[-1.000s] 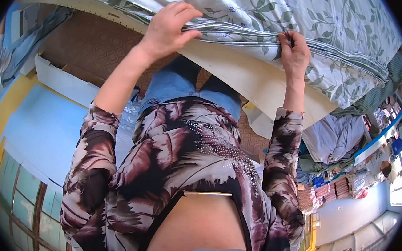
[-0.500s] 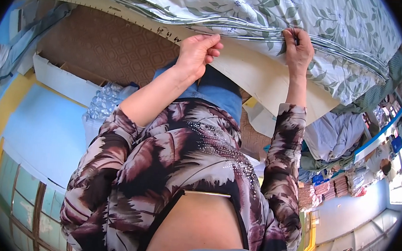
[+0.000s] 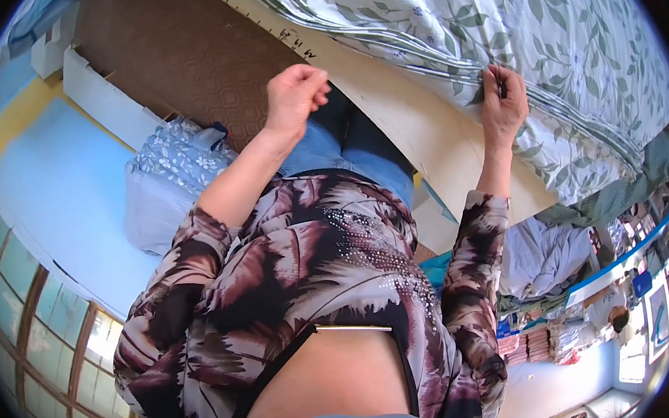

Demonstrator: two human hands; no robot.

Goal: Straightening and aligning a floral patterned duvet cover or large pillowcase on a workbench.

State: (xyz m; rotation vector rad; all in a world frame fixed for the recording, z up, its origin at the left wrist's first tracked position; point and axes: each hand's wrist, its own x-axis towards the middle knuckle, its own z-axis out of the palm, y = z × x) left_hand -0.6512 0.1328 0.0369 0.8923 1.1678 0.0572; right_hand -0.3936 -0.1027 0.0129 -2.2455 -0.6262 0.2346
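A white fabric (image 3: 474, 31) printed with green leaves lies in layers over the table, its stacked edges forming a band of folds along the near side. My right hand (image 3: 504, 104) is closed on those folds, gripping the fabric edge between thumb and fingers. To the left, my left hand (image 3: 296, 100) hangs in the air in front of the table edge, apart from the fabric. Its fingers are curled with thumb and forefinger pressed together; whether anything is between them is too small to see.
The pale table edge (image 3: 404, 128) carries ruler-like marks and runs across in front of me. A blue-and-white floral cloth bundle (image 3: 182, 154) sits at left beside a white box (image 3: 111, 97). At right are a lavender cloth heap (image 3: 543, 257) and stacked textiles (image 3: 532, 346).
My left hand has drawn back from beside the fabric edge, toward my body and left. My right hand still grips the folds. The whole view has turned slightly.
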